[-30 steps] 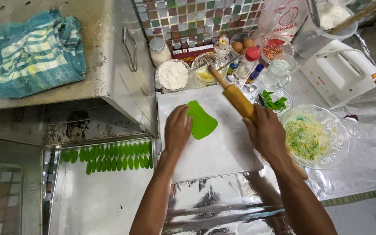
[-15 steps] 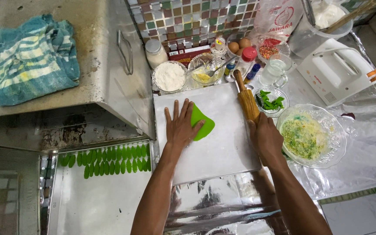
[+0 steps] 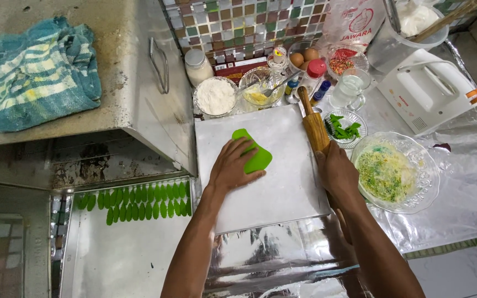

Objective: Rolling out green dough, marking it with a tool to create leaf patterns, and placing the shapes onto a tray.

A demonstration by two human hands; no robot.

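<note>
While our left hand [image 3: 233,165] lies flat with its fingers spread on the green dough sheet [image 3: 254,156], our right hand [image 3: 335,172] is wrapped around the lower end of the wooden rolling pin [image 3: 313,122]. The dough sheet sits near the middle of the frame, on the upper centre of a white square board [image 3: 282,193], and our left fingers cover its left part; that hand grips nothing, only presses down. The rolling pin lies along the right edge of the board, pointing up toward the top of the frame, apart from the dough.

Right of the pin stands a clear glass bowl [image 3: 415,193] with yellow and green shreds, and just above it a small glass dish [image 3: 360,118] holding green leaf pieces. Above the board we see a bowl of white flour [image 3: 215,96], a glass bowl with yellow batter and a spoon [image 3: 260,91], a lidded white jar [image 3: 197,65], eggs [image 3: 303,56] and a glass of water [image 3: 350,88]. A white hand mixer [image 3: 426,91] rests at the upper right on foil. At the lower left a metal baking tray [image 3: 128,259] carries rows of small green leaf-shaped dough pieces [image 3: 139,201]. A blue and white striped towel [image 3: 34,74] lies crumpled at the upper left on the metal oven top [image 3: 122,60].
</note>
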